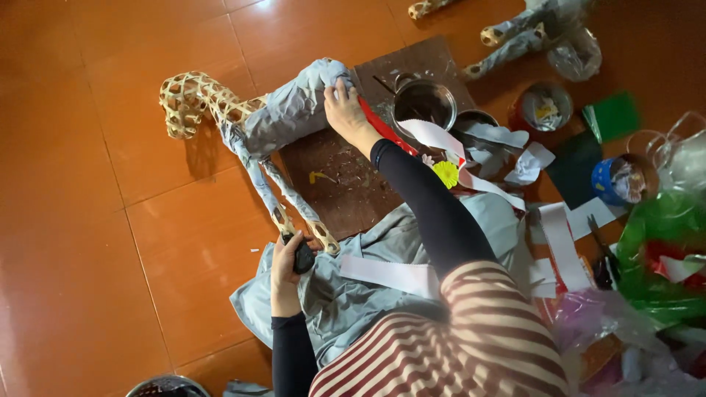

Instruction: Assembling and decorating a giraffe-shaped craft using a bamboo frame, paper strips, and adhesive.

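Open floor to nine o'clock, clutter to three

From eight to eleven o'clock the orange tiled floor [95, 235] lies bare, free passage past the woven animal frame [243, 121]. At twelve to one o'clock a metal pot [424, 103] sits on the dark board [346, 184]; from two to four, paper strips [562, 242], tins [544, 109] and plastic bags [662, 242] crowd close together, blocking that side.

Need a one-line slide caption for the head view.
Right hand presses grey paper onto a woven animal frame; left hand holds its leg.

Blue round tub [621, 180] and red round tub [543, 107], far right
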